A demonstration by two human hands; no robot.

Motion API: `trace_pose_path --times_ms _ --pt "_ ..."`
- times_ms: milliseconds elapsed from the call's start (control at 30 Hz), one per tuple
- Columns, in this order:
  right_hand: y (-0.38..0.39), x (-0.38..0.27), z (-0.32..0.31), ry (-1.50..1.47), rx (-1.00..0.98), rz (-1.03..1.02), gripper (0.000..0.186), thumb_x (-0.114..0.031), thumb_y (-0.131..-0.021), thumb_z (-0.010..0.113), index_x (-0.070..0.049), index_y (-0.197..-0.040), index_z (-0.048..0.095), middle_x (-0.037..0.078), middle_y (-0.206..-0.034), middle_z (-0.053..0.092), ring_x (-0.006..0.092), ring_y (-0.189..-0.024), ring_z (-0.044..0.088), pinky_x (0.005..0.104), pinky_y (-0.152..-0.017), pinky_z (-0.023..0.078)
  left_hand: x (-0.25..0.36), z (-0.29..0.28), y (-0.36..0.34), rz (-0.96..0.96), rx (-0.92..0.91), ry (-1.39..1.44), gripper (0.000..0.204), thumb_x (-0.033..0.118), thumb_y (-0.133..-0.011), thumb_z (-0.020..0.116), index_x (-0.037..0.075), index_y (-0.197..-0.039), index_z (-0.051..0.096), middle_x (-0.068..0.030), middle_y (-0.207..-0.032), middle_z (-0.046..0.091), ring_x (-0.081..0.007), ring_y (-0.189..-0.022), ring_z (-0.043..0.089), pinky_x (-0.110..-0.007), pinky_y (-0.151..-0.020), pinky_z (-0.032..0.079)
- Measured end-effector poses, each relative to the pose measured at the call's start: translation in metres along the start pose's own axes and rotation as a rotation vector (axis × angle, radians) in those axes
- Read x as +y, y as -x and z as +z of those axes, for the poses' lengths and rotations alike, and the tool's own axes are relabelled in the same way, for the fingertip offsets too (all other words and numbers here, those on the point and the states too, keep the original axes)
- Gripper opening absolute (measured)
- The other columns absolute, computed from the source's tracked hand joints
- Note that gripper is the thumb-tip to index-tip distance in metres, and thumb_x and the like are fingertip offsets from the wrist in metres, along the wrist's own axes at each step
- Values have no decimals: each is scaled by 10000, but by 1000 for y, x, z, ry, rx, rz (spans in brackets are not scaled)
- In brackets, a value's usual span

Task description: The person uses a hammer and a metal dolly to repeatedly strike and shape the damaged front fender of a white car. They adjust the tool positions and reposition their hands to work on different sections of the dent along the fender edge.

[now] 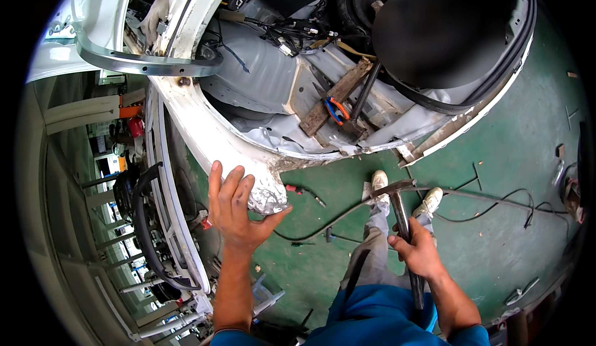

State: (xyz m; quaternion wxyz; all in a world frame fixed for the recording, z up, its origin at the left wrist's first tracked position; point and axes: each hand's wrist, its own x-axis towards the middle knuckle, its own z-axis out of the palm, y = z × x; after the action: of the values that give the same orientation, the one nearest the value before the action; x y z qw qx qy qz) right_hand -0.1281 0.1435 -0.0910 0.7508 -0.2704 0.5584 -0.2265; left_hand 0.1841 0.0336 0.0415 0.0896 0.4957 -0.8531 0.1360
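Note:
My right hand (418, 250) is wrapped around the handle of a hammer (402, 218), whose narrow head points up and away from me over my shoes. My left hand (237, 212) rests with fingers apart against the lower corner of a white car body panel (223, 150). Beside its thumb, the panel ends in a patch of bare, dented metal (269, 192). Inside the opened car body, pliers with blue and orange handles (336, 110) lie on a rough wooden block (324, 113).
A curved metal bar (149, 65) juts across the body at upper left. Cables and wiring (292, 35) lie inside the car. On the green floor (496, 178) a dark hose (335, 217) and scattered tools stretch near my feet. Removed car parts (149, 222) stand at left.

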Motion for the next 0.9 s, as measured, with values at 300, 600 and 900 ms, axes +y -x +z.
trace_pose_path --times_ms 300,600,900 --pt "-4 5 -8 57 16 14 282 -194 -920 724 16 -979 545 84 -672 568 150 -597 537 345 -550 438 3 2 0 -15 13 13 809 475 -630 925 33 -1230 608 -176 -1228 635 -515 -1267 527 -645 -1074 424" --pt "0 -17 16 -329 -328 -437 507 -269 -980 672 22 -1364 512 103 -837 611 174 -677 618 317 -639 499 1 2 3 -21 -1 -3 796 512 -660 900 37 -1225 605 -187 -1235 633 -519 -1284 517 -647 -1081 411" --pt "-37 -21 79 1 -150 -777 325 -107 -898 740 27 -1136 562 132 -700 624 289 -554 617 359 -505 465 5 1 -2 -37 -30 -48 803 482 -636 924 68 -1234 585 -137 -1234 624 -498 -1212 575 -680 -1069 428"
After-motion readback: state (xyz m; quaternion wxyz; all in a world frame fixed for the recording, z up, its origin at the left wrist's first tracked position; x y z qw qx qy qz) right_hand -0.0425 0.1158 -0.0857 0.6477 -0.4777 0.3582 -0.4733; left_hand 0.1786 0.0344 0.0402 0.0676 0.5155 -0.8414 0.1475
